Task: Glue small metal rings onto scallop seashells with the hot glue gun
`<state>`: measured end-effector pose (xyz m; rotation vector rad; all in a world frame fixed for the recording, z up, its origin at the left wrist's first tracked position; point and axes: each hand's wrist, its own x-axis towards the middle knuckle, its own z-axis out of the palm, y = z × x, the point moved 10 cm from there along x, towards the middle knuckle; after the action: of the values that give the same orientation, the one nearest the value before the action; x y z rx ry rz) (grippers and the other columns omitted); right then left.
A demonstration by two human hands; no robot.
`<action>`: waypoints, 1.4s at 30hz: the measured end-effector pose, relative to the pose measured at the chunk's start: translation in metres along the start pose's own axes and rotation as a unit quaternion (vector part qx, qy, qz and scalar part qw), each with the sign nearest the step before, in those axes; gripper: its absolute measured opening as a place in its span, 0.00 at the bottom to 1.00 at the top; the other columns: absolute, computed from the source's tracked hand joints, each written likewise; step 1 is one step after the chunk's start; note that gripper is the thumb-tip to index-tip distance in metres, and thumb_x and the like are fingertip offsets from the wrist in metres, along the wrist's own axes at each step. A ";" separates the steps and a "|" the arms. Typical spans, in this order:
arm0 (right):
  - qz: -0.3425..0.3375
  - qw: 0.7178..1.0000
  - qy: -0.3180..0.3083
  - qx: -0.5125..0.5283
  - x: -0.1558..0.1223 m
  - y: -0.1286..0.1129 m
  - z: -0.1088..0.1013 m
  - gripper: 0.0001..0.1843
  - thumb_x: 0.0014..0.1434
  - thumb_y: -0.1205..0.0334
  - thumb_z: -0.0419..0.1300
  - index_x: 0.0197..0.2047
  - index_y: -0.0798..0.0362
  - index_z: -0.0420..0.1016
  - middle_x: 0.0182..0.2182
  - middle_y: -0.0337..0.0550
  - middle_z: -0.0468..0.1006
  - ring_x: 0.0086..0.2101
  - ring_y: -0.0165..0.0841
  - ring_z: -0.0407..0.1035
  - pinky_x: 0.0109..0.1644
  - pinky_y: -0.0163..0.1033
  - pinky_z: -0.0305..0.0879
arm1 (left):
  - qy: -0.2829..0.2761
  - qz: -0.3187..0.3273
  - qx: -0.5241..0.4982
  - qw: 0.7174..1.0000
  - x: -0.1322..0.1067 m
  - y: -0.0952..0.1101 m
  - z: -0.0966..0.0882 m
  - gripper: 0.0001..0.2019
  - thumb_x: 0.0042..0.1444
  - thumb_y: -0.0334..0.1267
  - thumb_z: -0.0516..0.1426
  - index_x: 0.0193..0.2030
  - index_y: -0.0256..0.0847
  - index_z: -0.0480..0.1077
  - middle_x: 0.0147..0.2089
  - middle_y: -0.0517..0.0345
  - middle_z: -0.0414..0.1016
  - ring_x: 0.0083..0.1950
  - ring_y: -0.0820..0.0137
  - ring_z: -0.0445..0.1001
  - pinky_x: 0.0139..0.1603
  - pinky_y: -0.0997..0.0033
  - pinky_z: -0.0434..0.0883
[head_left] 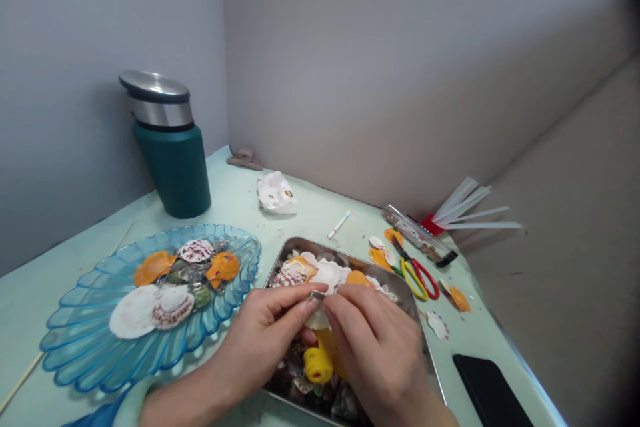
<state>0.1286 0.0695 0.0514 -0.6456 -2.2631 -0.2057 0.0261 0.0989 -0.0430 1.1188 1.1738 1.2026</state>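
Between the thumb and forefinger of my left hand (273,323) is a small silvery piece (317,295), too small to name. My right hand (377,340) is closed in a pinch at the right end of that piece, its fingertips partly hidden. Both hands are over a metal tray (295,240) filled with seashells (327,275) in white, orange and purple-speckled colours. A pale shell (316,320) shows just under the fingertips. Below them is a yellow tool with a rounded end (319,365), partly covered by my right hand.
Left of the tray, a blue scalloped dish (85,347) holds more shells. Behind it stands a green bottle (180,170). Scissors (417,273), loose shells (438,325), a black phone-like slab (493,390) and white sticks (465,207) lie rightward. Crumpled paper (276,193) is at the back.
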 end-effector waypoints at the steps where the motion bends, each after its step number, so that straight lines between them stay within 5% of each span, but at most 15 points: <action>1: 0.003 1.000 -0.002 -0.003 0.000 0.000 0.000 0.10 0.62 0.70 0.53 0.36 0.60 0.76 0.30 0.51 0.77 0.31 0.35 0.72 0.34 0.39 0.67 | -0.002 0.002 -0.002 1.000 0.000 0.000 0.001 0.13 0.55 0.39 0.58 0.47 0.45 0.77 0.46 0.56 0.80 0.28 0.71 0.78 0.32 0.73 0.78; 12: 0.059 0.997 -0.002 0.050 0.000 0.009 0.002 0.05 0.59 0.71 0.57 0.39 0.57 0.73 0.32 0.49 0.77 0.31 0.36 0.71 0.34 0.39 0.68 | 0.060 -0.004 -0.023 0.998 -0.002 0.000 -0.010 0.11 0.53 0.41 0.60 0.42 0.41 0.79 0.37 0.57 0.82 0.27 0.72 0.77 0.30 0.77 0.77; 31: 0.199 0.964 -0.023 0.177 -0.009 0.030 0.011 0.04 0.59 0.70 0.56 0.37 0.54 0.71 0.31 0.42 0.73 0.29 0.31 0.69 0.31 0.36 0.65 | 0.012 0.006 -0.039 0.999 -0.003 -0.003 -0.003 0.11 0.56 0.42 0.58 0.43 0.43 0.75 0.36 0.59 0.79 0.27 0.73 0.76 0.30 0.76 0.75; 42: 0.204 0.958 -0.022 0.200 -0.009 0.028 0.010 0.05 0.59 0.71 0.55 0.36 0.53 0.71 0.31 0.41 0.72 0.28 0.30 0.68 0.29 0.34 0.63 | 0.006 0.027 0.023 0.999 -0.003 0.005 -0.002 0.12 0.57 0.40 0.56 0.46 0.45 0.77 0.42 0.58 0.82 0.30 0.71 0.79 0.36 0.76 0.75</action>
<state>0.1418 0.0935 0.0361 -0.8780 -2.0675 0.4621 0.0237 0.0959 -0.0379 1.1845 1.1930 1.2304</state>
